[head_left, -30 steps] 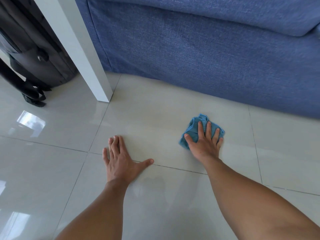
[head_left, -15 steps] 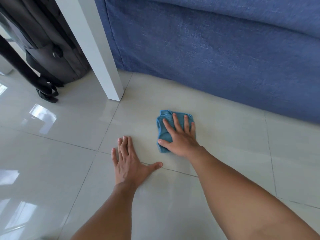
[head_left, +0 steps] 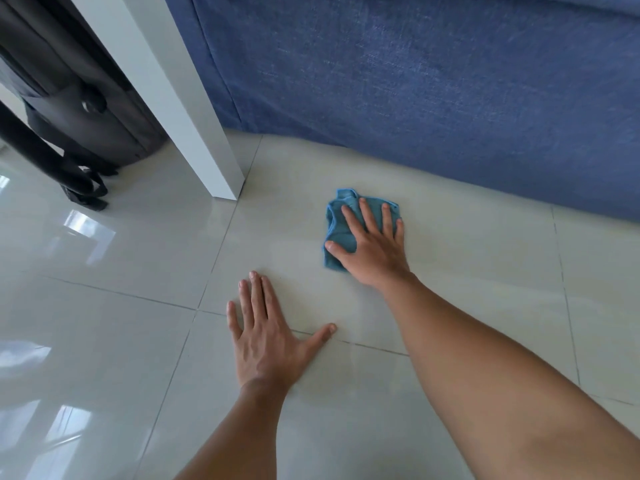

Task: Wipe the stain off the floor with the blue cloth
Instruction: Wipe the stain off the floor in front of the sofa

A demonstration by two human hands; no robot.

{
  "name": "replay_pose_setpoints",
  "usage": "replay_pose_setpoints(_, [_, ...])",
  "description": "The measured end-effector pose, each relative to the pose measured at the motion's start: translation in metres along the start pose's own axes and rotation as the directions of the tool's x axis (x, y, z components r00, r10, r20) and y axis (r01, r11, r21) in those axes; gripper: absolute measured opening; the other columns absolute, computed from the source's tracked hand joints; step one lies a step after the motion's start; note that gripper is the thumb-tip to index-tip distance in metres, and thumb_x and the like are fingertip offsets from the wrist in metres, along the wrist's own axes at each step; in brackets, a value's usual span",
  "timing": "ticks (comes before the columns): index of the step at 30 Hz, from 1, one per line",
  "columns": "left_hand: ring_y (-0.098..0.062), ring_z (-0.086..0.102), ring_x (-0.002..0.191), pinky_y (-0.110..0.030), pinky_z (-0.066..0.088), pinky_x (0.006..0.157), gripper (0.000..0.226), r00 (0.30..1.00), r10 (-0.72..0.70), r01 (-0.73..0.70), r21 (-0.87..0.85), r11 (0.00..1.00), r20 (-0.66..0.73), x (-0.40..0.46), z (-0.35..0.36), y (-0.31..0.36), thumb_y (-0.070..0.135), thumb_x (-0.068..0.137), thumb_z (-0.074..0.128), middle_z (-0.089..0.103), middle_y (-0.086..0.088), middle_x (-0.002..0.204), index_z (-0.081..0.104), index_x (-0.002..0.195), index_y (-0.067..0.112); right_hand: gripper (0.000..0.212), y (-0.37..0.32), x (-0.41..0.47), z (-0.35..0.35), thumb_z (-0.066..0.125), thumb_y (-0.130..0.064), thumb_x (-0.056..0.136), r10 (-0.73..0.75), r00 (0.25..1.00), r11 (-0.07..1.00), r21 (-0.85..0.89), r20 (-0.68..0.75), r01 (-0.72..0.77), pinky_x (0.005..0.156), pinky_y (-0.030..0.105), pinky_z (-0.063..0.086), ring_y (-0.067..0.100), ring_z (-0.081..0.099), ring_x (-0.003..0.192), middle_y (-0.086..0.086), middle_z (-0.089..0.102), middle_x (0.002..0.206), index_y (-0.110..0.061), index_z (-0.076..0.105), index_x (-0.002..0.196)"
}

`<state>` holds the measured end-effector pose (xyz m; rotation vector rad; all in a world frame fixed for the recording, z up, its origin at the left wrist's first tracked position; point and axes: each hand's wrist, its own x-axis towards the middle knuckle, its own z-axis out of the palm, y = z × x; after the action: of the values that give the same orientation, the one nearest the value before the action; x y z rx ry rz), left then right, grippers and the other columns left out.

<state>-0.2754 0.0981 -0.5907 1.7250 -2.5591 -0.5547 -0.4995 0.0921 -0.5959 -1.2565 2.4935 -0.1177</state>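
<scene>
A crumpled blue cloth (head_left: 341,220) lies on the glossy pale tile floor (head_left: 467,258), in front of a blue sofa. My right hand (head_left: 372,247) presses flat on the cloth with fingers spread, covering most of its right part. My left hand (head_left: 270,337) rests palm-down on the floor, nearer to me and to the left, fingers extended and thumb out, holding nothing. No distinct stain shows on the tiles around the cloth; whatever lies beneath the cloth is hidden.
The blue fabric sofa (head_left: 433,81) fills the back and right. A white furniture leg (head_left: 194,126) stands on the floor left of the cloth. A black bag (head_left: 76,98) with straps sits behind it at far left. Grout lines cross the tiles.
My right hand slid the cloth leftward from the right, then slightly away toward the sofa. My left hand stayed planted. The view shifted a little.
</scene>
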Motion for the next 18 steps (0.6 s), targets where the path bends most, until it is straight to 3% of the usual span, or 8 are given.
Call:
replay_pose_setpoints(10, [-0.017,-0.025,0.151,-0.046,-0.007,0.124,0.136,1.0,-0.002,0.001,0.01,1.0,0.016,0.001,0.001,-0.002,0.1,0.064,0.028,-0.015,-0.004,0.167,-0.011,0.157,0.009,0.084,0.09,-0.038,-0.011,0.022,-0.078,0.09,0.403,0.915,0.914,0.065,-0.033,-0.4,0.122,0.053,-0.01,0.029,-0.016,0.154,-0.008,-0.012,0.169,-0.039,-0.002,0.16])
replay_pose_setpoints(18, [-0.017,-0.021,0.152,-0.045,-0.007,0.124,0.136,1.0,-0.001,0.001,-0.01,1.0,-0.005,-0.001,0.001,-0.001,0.1,0.063,0.029,-0.01,-0.003,0.168,-0.009,0.157,0.009,0.085,0.075,-0.074,0.002,0.02,-0.076,0.091,0.481,0.877,0.875,0.086,-0.025,-0.477,0.122,0.054,-0.013,0.032,-0.021,0.152,-0.003,-0.018,0.168,-0.034,-0.007,0.16])
